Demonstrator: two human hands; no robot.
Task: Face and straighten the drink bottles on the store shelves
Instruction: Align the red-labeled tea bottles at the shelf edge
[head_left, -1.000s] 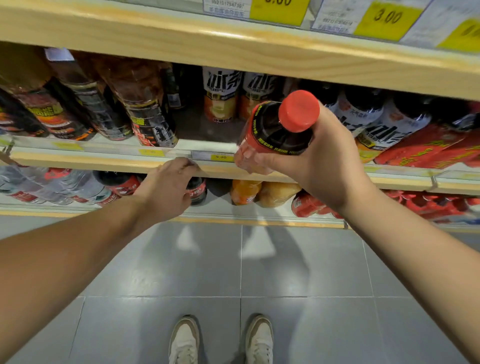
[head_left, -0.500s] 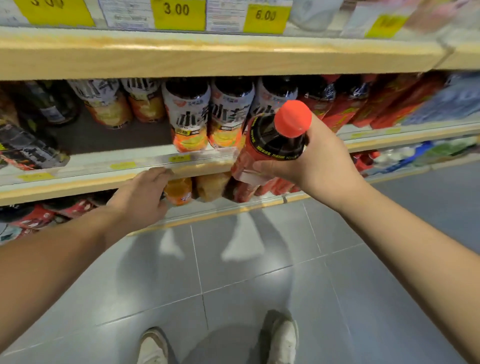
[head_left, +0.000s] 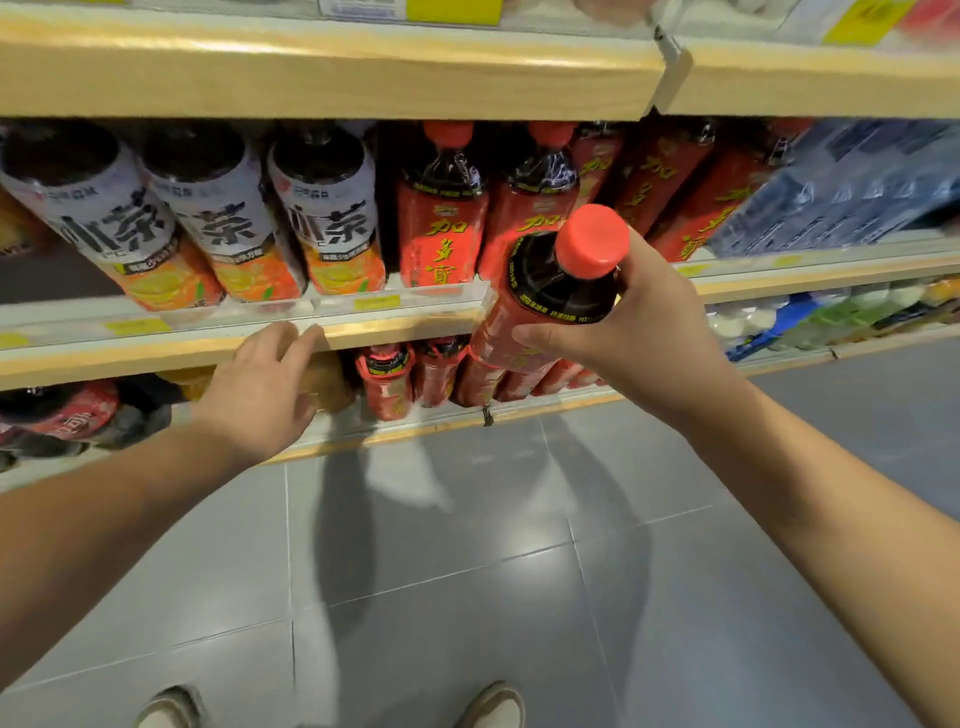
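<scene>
My right hand (head_left: 644, 332) grips a red-labelled bottle (head_left: 545, 296) with a red cap by its shoulder, upright in front of the middle shelf (head_left: 395, 330). Matching red-labelled bottles (head_left: 441, 218) stand in a row on that shelf just behind it. Left of them stand three white-and-orange tea bottles (head_left: 208, 223). My left hand (head_left: 265, 395) is lower left, its straight fingers touching the middle shelf's front edge and holding nothing.
The upper shelf's wooden edge (head_left: 332, 78) runs overhead with yellow price tags. The bottom shelf holds red bottles (head_left: 389, 379) and orange ones behind my left hand. Blue packs (head_left: 852, 187) lie at the right. Grey tiled floor (head_left: 467, 571) and my shoes are below.
The view has shifted right along the shelves, so the red-labelled row now sits behind the held bottle. My left hand has slid right along the shelf edge.
</scene>
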